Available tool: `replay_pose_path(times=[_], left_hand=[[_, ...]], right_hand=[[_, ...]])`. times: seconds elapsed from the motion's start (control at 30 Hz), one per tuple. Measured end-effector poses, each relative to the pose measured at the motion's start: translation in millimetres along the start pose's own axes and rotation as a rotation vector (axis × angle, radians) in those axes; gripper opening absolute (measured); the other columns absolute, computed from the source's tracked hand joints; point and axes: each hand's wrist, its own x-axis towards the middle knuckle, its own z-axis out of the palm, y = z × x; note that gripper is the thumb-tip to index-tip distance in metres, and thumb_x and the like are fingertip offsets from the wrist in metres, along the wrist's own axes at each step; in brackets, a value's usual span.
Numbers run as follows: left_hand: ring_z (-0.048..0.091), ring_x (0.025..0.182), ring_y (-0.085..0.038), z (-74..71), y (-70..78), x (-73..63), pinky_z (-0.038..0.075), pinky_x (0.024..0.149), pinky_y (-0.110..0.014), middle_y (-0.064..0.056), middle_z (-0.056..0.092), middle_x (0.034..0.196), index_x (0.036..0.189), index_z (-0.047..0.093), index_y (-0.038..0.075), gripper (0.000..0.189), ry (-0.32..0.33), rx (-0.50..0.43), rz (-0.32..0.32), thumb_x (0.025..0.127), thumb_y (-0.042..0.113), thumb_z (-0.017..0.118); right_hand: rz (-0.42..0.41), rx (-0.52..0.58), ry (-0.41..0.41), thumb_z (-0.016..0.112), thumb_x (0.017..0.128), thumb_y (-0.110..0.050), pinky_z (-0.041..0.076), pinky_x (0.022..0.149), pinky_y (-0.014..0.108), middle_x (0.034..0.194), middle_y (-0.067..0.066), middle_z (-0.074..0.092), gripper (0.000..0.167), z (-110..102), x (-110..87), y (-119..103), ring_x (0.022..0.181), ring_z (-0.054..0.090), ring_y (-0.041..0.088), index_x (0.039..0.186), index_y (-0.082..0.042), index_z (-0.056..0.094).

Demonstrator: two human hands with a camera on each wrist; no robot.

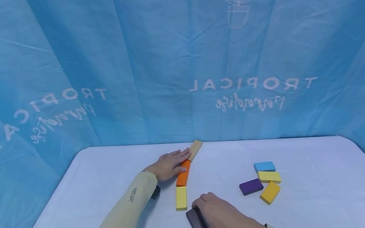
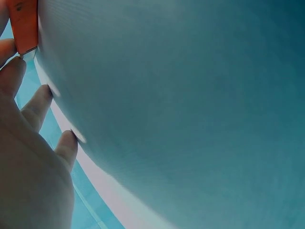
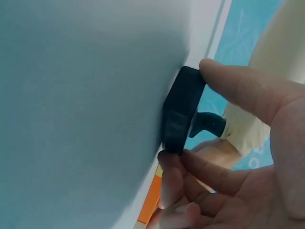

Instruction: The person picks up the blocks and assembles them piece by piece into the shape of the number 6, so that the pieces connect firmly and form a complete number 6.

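A slightly curved row of blocks runs along the white table: a pale wood block [image 1: 195, 149] at the far end, an orange block [image 1: 183, 176] in the middle and a light yellow block [image 1: 181, 198] nearest me. My left hand [image 1: 169, 166] reaches over the row's left side, its fairly straight fingers and thumb touching near where the orange and wood blocks meet. With thumb and fingertips at opposite ends, my right hand [image 1: 222, 217] pinches a black block [image 3: 181, 112] just nearer than the yellow one, with a gap between them.
To the right lie a blue block [image 1: 264, 166], another yellow block [image 1: 269, 176], a purple block [image 1: 251, 186] and an amber block [image 1: 270, 193], grouped loosely. A blue printed curtain [image 1: 161, 73] hangs behind and beside the table [image 1: 323, 187].
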Motion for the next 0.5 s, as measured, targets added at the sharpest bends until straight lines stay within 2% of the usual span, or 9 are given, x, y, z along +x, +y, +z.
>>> replay_pose_path(times=[0.23, 0.5], left_hand=[[0.016, 0.154, -0.023, 0.5, -0.8, 1.4, 0.012, 0.122, -0.053, 0.010, 0.015, 0.167, 0.161, 0.025, 0.026, 0.063, -0.004, 0.003, -0.004, 0.106, 0.041, 0.049], [0.016, 0.154, -0.025, 0.2, 0.5, 0.4, 0.012, 0.122, -0.054, 0.008, 0.016, 0.167, 0.161, 0.026, 0.024, 0.061, 0.004, 0.010, 0.006, 0.106, 0.041, 0.048]], right_hand=[[-0.073, 0.004, -0.013, 0.085, 0.077, -0.050, 0.052, 0.088, 0.028, 0.115, -0.008, 0.061, 0.067, -0.4, 2.5, 3.2, 0.095, 0.049, 0.003, 0.132, -0.018, 0.062], [-0.175, 0.005, -0.057, 0.083, 0.081, -0.045, 0.052, 0.091, 0.027, 0.123, -0.009, 0.060, 0.063, -4.9, 4.4, 6.8, 0.100, 0.050, 0.002, 0.135, -0.021, 0.061]])
